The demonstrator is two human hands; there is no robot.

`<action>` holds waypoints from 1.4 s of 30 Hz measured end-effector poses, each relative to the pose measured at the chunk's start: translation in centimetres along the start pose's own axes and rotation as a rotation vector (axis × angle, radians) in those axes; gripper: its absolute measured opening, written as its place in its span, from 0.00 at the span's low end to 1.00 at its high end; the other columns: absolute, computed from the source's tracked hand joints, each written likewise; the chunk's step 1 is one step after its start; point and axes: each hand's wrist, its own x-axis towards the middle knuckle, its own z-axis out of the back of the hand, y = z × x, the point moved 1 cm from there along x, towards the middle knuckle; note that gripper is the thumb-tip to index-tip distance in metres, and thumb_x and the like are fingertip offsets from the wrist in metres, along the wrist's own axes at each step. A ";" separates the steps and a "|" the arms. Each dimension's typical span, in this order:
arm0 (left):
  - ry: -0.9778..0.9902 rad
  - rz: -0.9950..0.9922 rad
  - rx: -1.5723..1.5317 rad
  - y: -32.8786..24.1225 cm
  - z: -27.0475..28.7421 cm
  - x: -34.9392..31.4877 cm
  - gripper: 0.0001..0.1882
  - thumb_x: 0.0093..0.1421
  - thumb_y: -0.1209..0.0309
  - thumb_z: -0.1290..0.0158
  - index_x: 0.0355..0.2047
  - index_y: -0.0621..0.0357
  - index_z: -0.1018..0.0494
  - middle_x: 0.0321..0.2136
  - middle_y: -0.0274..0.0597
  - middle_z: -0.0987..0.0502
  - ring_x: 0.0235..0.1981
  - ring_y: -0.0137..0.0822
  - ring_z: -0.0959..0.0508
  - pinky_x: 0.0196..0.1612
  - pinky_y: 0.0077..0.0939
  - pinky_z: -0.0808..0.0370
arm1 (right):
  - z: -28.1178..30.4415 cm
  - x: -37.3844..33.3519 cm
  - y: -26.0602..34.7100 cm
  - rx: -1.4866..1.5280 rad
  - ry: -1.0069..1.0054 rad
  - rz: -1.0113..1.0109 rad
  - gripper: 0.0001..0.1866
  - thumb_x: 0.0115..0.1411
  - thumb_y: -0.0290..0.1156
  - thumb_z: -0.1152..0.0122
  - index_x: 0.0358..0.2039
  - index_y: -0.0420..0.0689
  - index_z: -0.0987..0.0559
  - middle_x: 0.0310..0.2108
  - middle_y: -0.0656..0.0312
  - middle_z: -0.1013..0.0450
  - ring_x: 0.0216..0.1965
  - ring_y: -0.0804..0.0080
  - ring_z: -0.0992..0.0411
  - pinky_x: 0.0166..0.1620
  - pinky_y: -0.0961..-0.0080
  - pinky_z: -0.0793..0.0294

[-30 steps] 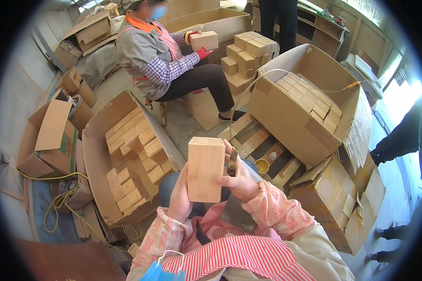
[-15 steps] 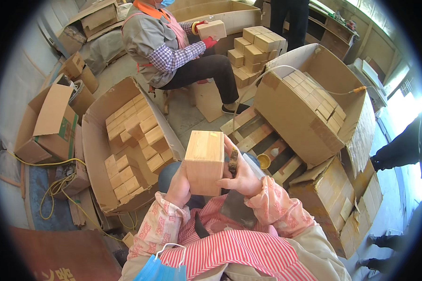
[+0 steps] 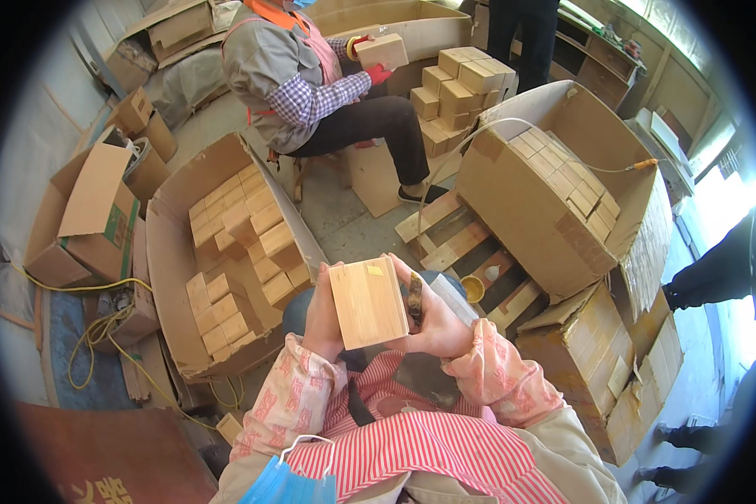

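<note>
Above my lap I hold a pale wooden box (image 3: 368,304), block-shaped, with a small yellowish mark near its top edge. My left hand (image 3: 322,315) is closed on its left side, the fingers partly hidden behind it. On the opposite side my right hand (image 3: 435,315) grips it as well. A dark brown and yellow strip (image 3: 415,298) sits around a finger of the right hand; I cannot tell its material. Just beyond that hand lies a flat grey piece (image 3: 454,300). A striped red and white apron (image 3: 412,449) covers my lap.
An open carton (image 3: 170,290) of wooden boxes stands at left, another large carton (image 3: 512,197) at right on a pallet (image 3: 454,239). Across from me a seated person (image 3: 302,92) holds a similar box beside a stack (image 3: 458,97). A yellow cord (image 3: 101,332) lies at left.
The wooden box has been tilted, so a broad face now points up toward me. Both my hands have turned with it and keep their grip.
</note>
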 end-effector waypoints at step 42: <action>-0.251 -0.229 0.032 5.5 0.3 4.0 0.32 0.68 0.63 0.47 0.67 0.64 0.41 0.56 0.49 0.28 0.55 0.40 0.23 0.59 0.36 0.23 | -1.6 -4.0 -1.7 -0.637 -0.632 0.139 0.18 0.61 0.22 0.28 0.51 0.43 0.16 0.50 0.59 0.22 0.27 0.80 0.33 0.31 0.79 0.31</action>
